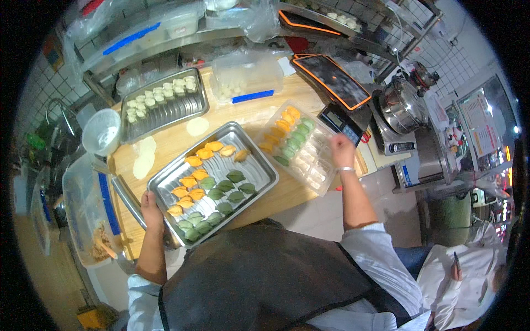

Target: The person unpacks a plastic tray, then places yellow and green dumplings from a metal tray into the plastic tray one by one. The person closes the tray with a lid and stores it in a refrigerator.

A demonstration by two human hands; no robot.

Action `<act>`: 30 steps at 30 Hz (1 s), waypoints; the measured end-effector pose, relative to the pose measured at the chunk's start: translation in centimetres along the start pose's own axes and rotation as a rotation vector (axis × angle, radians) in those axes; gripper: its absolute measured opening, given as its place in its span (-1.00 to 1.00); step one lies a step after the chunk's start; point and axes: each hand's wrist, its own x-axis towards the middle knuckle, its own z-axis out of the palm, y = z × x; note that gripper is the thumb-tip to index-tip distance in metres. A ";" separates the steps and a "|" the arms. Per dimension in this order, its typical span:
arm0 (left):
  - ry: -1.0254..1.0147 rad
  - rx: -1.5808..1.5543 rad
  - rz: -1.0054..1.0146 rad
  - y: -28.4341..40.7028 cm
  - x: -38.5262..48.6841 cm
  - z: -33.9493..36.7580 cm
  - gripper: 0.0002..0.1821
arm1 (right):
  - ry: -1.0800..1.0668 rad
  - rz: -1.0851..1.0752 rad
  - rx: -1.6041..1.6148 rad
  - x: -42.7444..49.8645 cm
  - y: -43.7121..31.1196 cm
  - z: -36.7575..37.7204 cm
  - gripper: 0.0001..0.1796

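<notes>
My left hand [152, 212] grips the left rim of a rectangular metal tray [258, 188], whose near corner comes close to my dark apron. Orange dumplings [205, 154] sit along its far and left parts, with green dumplings [225, 185] on the near and right side. To its right lies a clear plastic compartment tray [308, 159]. Orange and green dumplings fill its left rows, while the right cells hold none. At that tray's right edge is my right hand [343, 152], fingers curled and blurred; whether it grips the rim cannot be told.
Behind stands another metal tray [165, 120] of pale dumplings. A plastic box [246, 78], dough rounds [198, 126], a white bowl [101, 132] and a filling tub [87, 211] surround the work. Rightward are a scale [340, 124], a pot [401, 103] and a seated person [459, 281].
</notes>
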 end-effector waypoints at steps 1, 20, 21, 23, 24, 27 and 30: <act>0.002 -0.017 -0.010 0.0 0.2 -0.2 -0.76 | -0.220 0.164 -0.101 -1.8 0.2 0.4 -0.69; -0.191 -0.119 -0.444 1.1 -1.0 -1.8 -0.89 | 0.363 0.600 0.109 -7.0 7.6 4.8 -0.63; -0.174 -0.108 -0.457 1.1 -0.9 -1.7 -0.89 | 0.352 0.650 0.175 -7.0 8.2 5.2 -0.63; -0.146 -0.077 -0.461 1.3 -0.7 -1.5 -0.88 | 0.334 0.700 0.236 -7.5 9.6 5.4 -0.63; -0.181 -0.075 -0.470 1.4 -0.7 -1.5 -0.86 | 0.285 0.722 0.271 -7.9 10.3 5.4 -0.62; -0.209 -0.098 -0.445 2.0 -0.8 -1.3 -0.84 | 0.285 0.757 0.387 -10.1 11.4 5.4 -0.65; -0.228 -0.003 -0.458 2.8 -1.1 -1.4 -0.84 | 0.282 0.858 0.638 -13.0 10.4 5.0 -0.71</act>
